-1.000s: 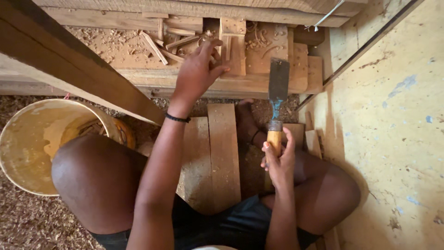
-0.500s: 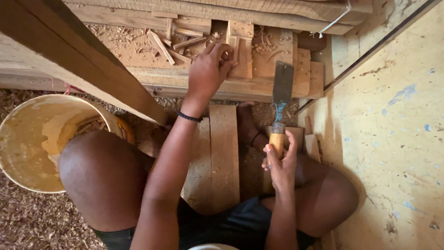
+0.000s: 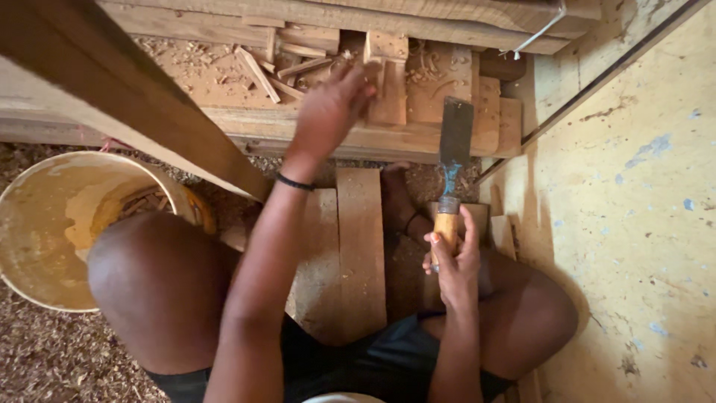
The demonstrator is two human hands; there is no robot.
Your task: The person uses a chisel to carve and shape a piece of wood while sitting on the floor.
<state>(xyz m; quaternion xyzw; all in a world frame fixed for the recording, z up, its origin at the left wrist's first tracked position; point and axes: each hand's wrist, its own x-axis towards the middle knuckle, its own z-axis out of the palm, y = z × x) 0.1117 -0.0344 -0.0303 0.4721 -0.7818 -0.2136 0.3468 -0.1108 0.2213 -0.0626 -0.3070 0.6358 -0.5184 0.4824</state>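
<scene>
Chisel [image 3: 451, 175] stands upright before the carved plank [image 3: 418, 89], right hand [image 3: 455, 257] clenched on its wooden handle; likely stiff, blade-heavy, best held there. Left hand [image 3: 328, 112], blurred, reaches among offcuts [image 3: 257, 71]; its grip unclear.

Your right hand [image 3: 456, 257] holds a chisel [image 3: 450, 175]: orange-yellow wooden handle, grey steel blade with a blue tint near the ferrule. Your left hand [image 3: 328, 112], upper centre, wears a thin black wristband [image 3: 295, 182]. Wood blocks [image 3: 388, 89] at top are pale reddish-tan. The bucket [image 3: 56, 224], left of frame, is cream-yellow, stained ochre inside. The wall [image 3: 634, 224] at right is pale yellow, with blue flecks and brown marks. Your shorts [image 3: 373, 358] are black.
</scene>
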